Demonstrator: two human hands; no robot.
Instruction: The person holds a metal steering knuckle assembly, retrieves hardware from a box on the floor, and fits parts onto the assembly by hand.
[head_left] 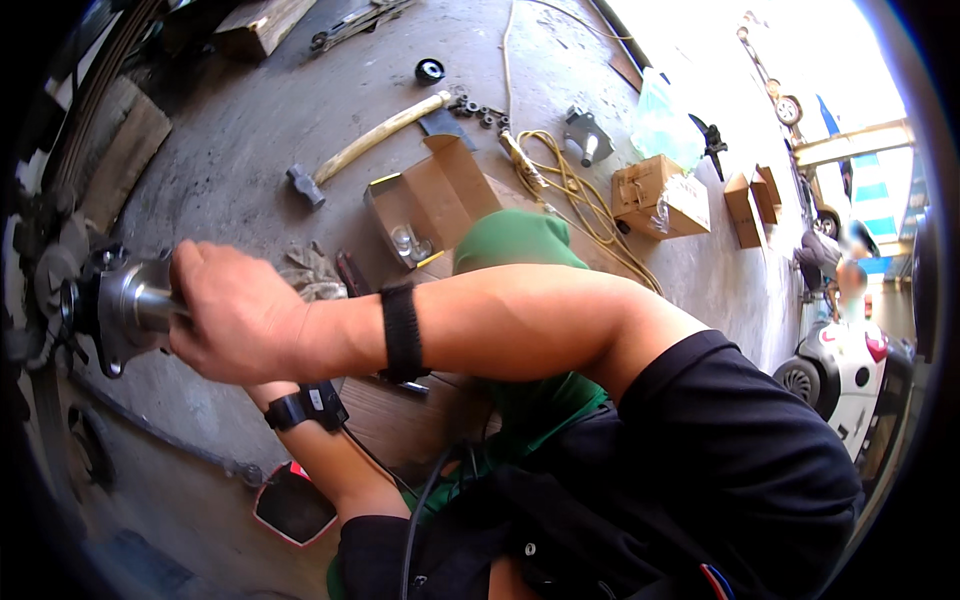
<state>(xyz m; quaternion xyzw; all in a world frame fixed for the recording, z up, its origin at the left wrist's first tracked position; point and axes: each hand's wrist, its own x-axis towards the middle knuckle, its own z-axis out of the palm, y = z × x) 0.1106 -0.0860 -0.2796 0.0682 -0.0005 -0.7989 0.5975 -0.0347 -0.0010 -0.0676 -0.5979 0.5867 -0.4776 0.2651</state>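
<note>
Print on the taped cardboard carton is too small to make out, and the pale label on its side cannot be read either. Bent at the elbow, the right arm reaches across the body toward the left, a black fabric band around its wrist. Knuckles up and fingers curled, the right hand is clamped on the smooth, shiny cylindrical end of a flanged metal part, which lies at the far left, just in front of dark vehicle parts; whether it is seated on them cannot be told. The left forearm rises from below, a black wrist device strapped on it, and passes behind the right wrist; the left hand is hidden, so its grip cannot be told. On the rough grey concrete floor lies a hammer with a pale wooden handle and a blocky steel head. Near it stands an open brown box with clear, shiny packing inside, beside a crumpled grey cloth. Farther off, a yellow hose loops loosely between the boxes, near a grey metal piece with a flat plate and round stub.
</note>
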